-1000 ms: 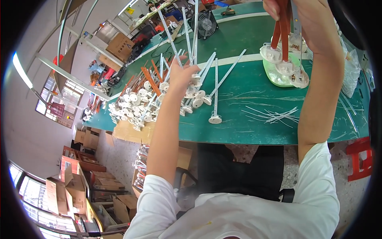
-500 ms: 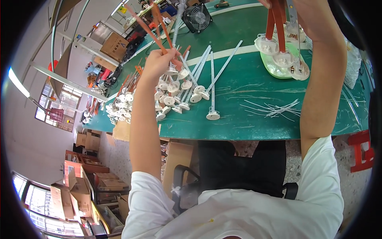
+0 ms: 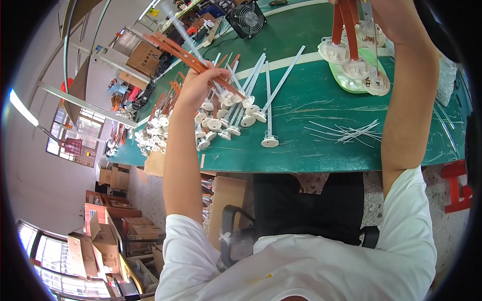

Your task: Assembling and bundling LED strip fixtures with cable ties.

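Observation:
My left hand is closed around a bundle of flat orange-brown strips and a whitish strip, with white round ends showing below the fist. It hangs over a pile of similar strips with white disc ends. At the upper right, my right hand grips several brown strips and a pale one, partly cut off by the top edge. Their white round bases dangle over a light green tray, which holds small clear bits. Pale strips with disc bases lie between the hands.
Thin white wires lie loose near the front edge of the green table. A black fan stands at the back. More disc-ended pieces are heaped at left; a clear plastic bag sits at right. A red stool stands below.
My left hand has turned its bundle, so the strips lean further left and the disc ends show below the fist. My right hand keeps its bundle in nearly the same place.

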Available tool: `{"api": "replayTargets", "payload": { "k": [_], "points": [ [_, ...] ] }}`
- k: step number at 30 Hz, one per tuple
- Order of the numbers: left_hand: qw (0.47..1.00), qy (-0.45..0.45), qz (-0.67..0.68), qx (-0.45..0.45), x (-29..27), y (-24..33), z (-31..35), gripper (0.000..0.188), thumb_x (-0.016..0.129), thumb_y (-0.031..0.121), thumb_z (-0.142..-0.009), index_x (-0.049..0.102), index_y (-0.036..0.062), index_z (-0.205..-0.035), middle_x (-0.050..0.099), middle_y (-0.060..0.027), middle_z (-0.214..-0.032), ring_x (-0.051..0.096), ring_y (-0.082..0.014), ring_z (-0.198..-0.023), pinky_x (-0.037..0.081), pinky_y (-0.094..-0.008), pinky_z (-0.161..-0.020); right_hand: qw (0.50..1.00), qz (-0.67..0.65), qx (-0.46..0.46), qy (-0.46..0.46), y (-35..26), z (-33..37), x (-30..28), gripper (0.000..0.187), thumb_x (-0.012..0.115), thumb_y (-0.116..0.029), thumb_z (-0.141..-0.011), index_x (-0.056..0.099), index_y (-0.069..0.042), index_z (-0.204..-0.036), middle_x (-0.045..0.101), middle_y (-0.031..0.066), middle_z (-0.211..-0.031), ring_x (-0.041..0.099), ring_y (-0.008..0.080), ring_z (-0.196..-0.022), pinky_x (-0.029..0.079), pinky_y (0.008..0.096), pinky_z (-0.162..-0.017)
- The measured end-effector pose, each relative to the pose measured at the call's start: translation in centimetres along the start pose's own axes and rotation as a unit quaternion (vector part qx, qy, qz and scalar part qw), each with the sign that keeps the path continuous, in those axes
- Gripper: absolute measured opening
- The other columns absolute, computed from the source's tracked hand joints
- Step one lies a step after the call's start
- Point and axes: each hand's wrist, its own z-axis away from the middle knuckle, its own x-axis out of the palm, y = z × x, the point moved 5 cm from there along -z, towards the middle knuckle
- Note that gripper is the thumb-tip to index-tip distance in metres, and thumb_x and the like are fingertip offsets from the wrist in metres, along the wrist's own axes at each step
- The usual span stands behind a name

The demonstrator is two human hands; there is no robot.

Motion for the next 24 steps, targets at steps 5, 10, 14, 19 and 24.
{"api": "replayTargets", "payload": {
  "k": [5,10,14,19,24],
  "points": [
    [0.992,0.033,0.121,-0.010,0.2,-0.3,-1.8,0.009,0.054,0.009,-0.094,0.047,0.0069,-0.090,0.050,-0.0035,-0.060,0.054,-0.0170,-0.054,0.049,-0.0341,-0.063,1.000,0.005,0.005,-0.006,0.1,-0.5,1.2,0.033,0.055,-0.025,-0.096,0.057,-0.004,-0.072,0.053,0.0039,-0.057,0.051,0.0119,-0.050,0.042,0.0239,-0.053],
    [0.975,0.091,-0.195,0.062,4.9,4.3,-4.2,0.024,0.071,0.026,-0.082,0.062,0.0038,-0.088,0.055,-0.0038,-0.060,0.052,-0.0156,-0.047,0.048,-0.0310,-0.053,1.000,0.022,0.017,-0.012,0.5,-0.1,1.1,0.033,0.055,-0.025,-0.096,0.057,-0.004,-0.072,0.053,0.0040,-0.057,0.051,0.0119,-0.050,0.042,0.0238,-0.053],
    [0.854,-0.083,-0.513,0.018,10.8,0.0,-6.4,0.050,0.078,0.047,-0.065,0.072,0.0030,-0.088,0.071,-0.0173,-0.088,0.069,-0.0315,-0.085,0.055,-0.0367,-0.079,0.999,0.034,0.016,-0.017,-0.8,0.0,2.9,0.033,0.055,-0.025,-0.096,0.057,-0.004,-0.071,0.053,0.0041,-0.057,0.051,0.0119,-0.050,0.043,0.0238,-0.053],
    [0.803,-0.150,-0.576,-0.010,12.3,-4.3,-5.6,0.051,0.078,0.041,-0.062,0.071,-0.0035,-0.086,0.069,-0.0224,-0.093,0.068,-0.0350,-0.090,0.054,-0.0393,-0.084,0.999,0.050,0.007,-0.013,-3.1,0.6,4.6,0.033,0.056,-0.025,-0.096,0.057,-0.004,-0.071,0.053,0.0042,-0.057,0.051,0.0119,-0.050,0.043,0.0237,-0.053],
    [0.821,-0.093,-0.564,-0.018,11.2,-0.4,-5.4,0.044,0.070,0.037,-0.064,0.071,-0.0027,-0.083,0.069,-0.0233,-0.090,0.068,-0.0360,-0.090,0.053,-0.0398,-0.085,0.998,0.065,0.000,-0.012,-5.8,1.2,7.1,0.033,0.056,-0.025,-0.096,0.057,-0.004,-0.071,0.054,0.0043,-0.057,0.052,0.0120,-0.050,0.043,0.0237,-0.053]
  ]
}}
